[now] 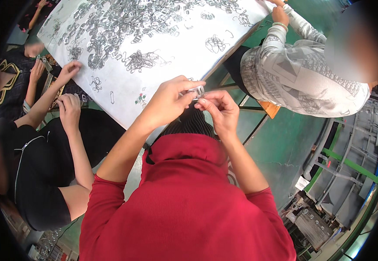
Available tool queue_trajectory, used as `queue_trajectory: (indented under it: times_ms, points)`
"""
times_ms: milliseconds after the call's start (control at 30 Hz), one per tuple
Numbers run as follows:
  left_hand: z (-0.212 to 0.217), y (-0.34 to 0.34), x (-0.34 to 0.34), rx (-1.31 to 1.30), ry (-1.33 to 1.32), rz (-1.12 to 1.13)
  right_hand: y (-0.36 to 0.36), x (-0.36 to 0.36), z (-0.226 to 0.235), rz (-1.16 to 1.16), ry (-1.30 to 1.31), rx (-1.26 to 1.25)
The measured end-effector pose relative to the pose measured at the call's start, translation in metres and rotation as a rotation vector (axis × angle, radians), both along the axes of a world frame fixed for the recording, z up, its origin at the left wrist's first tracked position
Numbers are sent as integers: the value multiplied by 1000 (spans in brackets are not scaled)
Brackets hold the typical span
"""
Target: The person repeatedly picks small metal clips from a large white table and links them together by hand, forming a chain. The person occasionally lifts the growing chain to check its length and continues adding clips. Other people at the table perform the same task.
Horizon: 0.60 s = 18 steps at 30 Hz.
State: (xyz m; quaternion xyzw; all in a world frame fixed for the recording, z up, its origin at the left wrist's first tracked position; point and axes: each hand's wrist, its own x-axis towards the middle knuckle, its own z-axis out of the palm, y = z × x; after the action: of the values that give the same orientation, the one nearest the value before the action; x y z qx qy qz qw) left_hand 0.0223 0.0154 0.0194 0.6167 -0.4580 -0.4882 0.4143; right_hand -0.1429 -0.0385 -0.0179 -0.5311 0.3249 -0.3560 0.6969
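Observation:
My left hand is closed on a small shiny metal buckle, gripped between thumb and fingers just off the near corner of the table. Right beside it, my right hand pinches with thumb and forefinger at the buckle's lower end. Whatever lies between those right fingertips is too small to make out. Beyond my hands, a heap of similar metal buckles covers the far part of the white tabletop. A tangle of thin wire loops lies nearer to me.
Smaller clusters of wire loops lie toward the table's right edge. A single loop and some small coloured bits are near the front edge. Co-workers sit close by: one in black at left, one in a grey patterned top at right.

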Motion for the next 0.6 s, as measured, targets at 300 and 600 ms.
queue_trajectory:
  times_ms: [300, 600]
  points:
    - [2, -8, -3, -60, -148, 17, -4, 0, -1, 6, 3, 52]
    - [9, -9, -4, -121, -190, 30, -7, 0, -7, 22, 82, 18]
